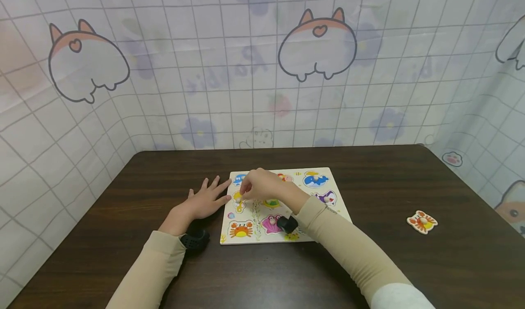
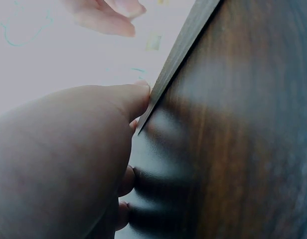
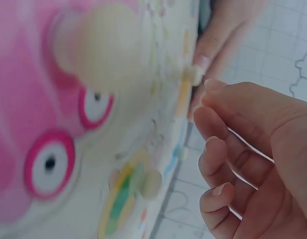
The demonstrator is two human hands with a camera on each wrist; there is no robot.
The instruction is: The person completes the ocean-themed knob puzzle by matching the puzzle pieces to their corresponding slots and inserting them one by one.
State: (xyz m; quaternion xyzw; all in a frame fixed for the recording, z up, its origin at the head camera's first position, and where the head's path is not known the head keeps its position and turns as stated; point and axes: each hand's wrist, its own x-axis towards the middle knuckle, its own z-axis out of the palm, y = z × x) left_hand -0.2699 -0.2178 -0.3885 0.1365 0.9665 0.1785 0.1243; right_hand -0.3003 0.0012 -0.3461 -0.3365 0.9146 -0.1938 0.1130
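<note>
The right hand is over the left part of a white puzzle board, fingers bent. Thumb and fingertips are right beside the pale knob of a yellow seahorse piece, which lies in the board. In the right wrist view the knob shows just beyond the fingertips. The left hand lies with spread fingers on the table at the board's left side, its thumb touching the board's edge. A crab picture without a knob is at the board's near left corner.
A loose crab piece with a knob lies on the dark table, far to the right. The board also bears a pink piece, a blue whale piece and a purple piece. A patterned cloth hangs behind the table.
</note>
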